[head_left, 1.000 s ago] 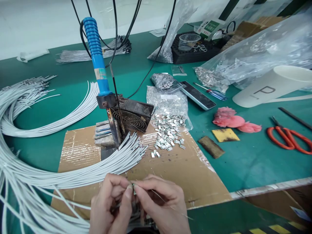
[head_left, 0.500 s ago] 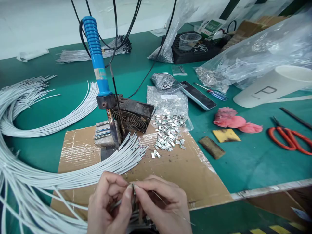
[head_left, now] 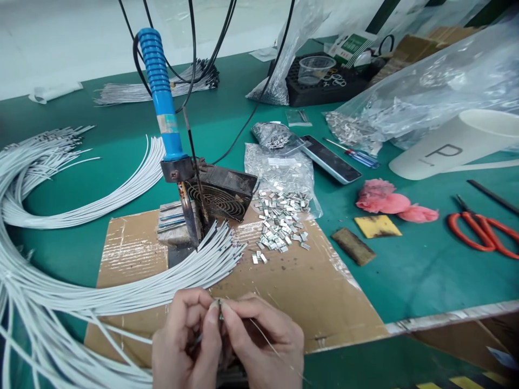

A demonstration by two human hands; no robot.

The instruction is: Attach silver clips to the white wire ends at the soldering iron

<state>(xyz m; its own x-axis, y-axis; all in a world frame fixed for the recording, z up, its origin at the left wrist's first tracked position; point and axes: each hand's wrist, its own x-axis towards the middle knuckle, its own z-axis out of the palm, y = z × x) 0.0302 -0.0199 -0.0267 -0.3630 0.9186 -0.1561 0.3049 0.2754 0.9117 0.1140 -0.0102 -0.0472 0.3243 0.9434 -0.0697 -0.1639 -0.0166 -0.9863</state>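
Observation:
My left hand (head_left: 184, 346) and my right hand (head_left: 263, 343) meet at the bottom edge over a sheet of cardboard (head_left: 292, 286). Both pinch together on a tiny metal piece (head_left: 219, 307) between thumbs and forefingers. A thin wire runs down to the right from the pinch. Just beyond lie the ends of a bundle of white wires (head_left: 162, 278). A blue-handled soldering iron (head_left: 162, 108) stands upright in its stand next to a small black fan (head_left: 221, 194). A pile of small metal terminals (head_left: 279, 221) lies right of the fan.
More white wires (head_left: 36, 178) curve over the green bench at the left. To the right lie a phone (head_left: 330, 159), a screwdriver (head_left: 352, 154), pink sponge pieces (head_left: 389, 202), a yellow pad (head_left: 377, 226), red scissors (head_left: 482, 232), a white paper cup (head_left: 454, 143) and plastic bags (head_left: 425, 92).
My hands have stayed pinched together, shifting slightly as the fingers work the small piece. Nothing else on the bench has moved.

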